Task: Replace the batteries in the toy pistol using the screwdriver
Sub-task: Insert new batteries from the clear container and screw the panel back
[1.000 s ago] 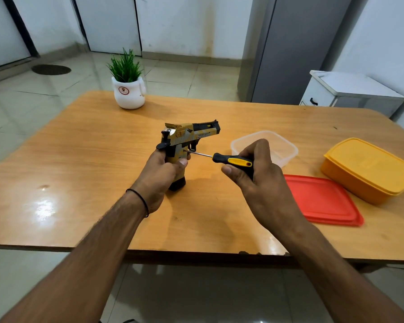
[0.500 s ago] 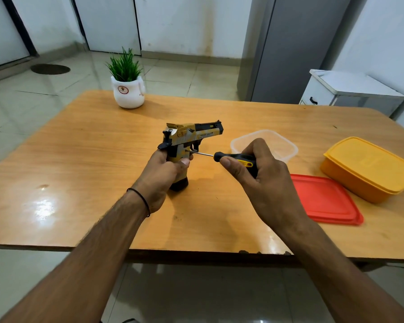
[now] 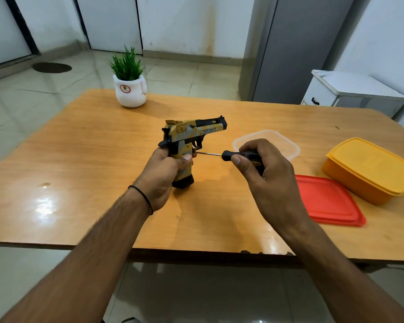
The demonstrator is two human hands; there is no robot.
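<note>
A yellow, grey and black toy pistol (image 3: 191, 134) stands upright on its black magazine base on the wooden table (image 3: 79, 159), barrel pointing right. My left hand (image 3: 163, 173) wraps around its grip. My right hand (image 3: 264, 173) grips the black and yellow handle of a screwdriver (image 3: 226, 155). The thin metal shaft runs left, and its tip meets the right side of the grip just below the trigger guard. My fingers hide most of the handle and the spot where the tip lands.
A clear plastic container (image 3: 280, 141) sits just behind my right hand. A red lid (image 3: 329, 201) lies to the right, with a closed yellow box (image 3: 371, 169) beyond it. A potted plant (image 3: 130, 87) stands at the far left edge. The table's near edge (image 3: 196, 252) is close.
My right hand has turned on the screwdriver, so less of the yellow handle shows. The pistol and left hand have hardly moved.
</note>
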